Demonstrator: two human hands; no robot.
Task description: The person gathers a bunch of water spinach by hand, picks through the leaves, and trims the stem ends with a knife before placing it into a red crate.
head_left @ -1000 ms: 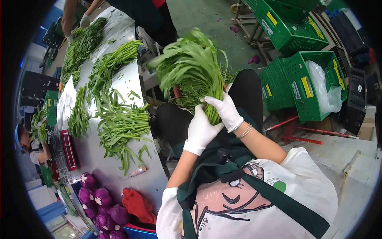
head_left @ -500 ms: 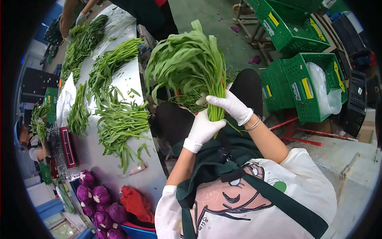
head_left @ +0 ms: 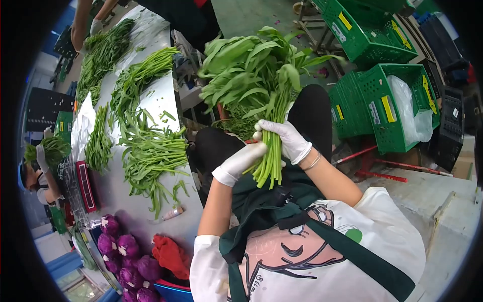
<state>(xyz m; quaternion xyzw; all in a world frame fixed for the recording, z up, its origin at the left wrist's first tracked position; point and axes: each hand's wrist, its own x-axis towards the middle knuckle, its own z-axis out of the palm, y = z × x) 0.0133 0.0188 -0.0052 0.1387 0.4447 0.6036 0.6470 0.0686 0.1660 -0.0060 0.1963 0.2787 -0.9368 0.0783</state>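
A leafy bunch of water spinach (head_left: 274, 108) stands upright in front of my lap, its leaves fanned out at the top and its bare stems pointing down toward me. My right hand (head_left: 286, 140), in a white glove, wraps round the stems from the right. Lower down, my gloved left hand (head_left: 241, 162) closes on the stems from the left; some of its fingers are hidden behind them. Cut stem ends stick out below both hands. More loose greens (head_left: 239, 121) lie low between my knees, partly covered by the bunch.
On the metal table (head_left: 108, 183) at left lie several piles of greens (head_left: 153, 153), a small tube (head_left: 172, 213), a red device (head_left: 86, 186), red cabbages (head_left: 128, 246) and a red cloth (head_left: 171, 255). Green crates (head_left: 375, 108) stand at right. Co-workers' hands (head_left: 95, 26) are across the table.
The bunch has straightened and its leaves have spread to the right. Its stems now reach lower past my hands. My left hand has shifted left. A co-worker at far left has raised a handful of greens.
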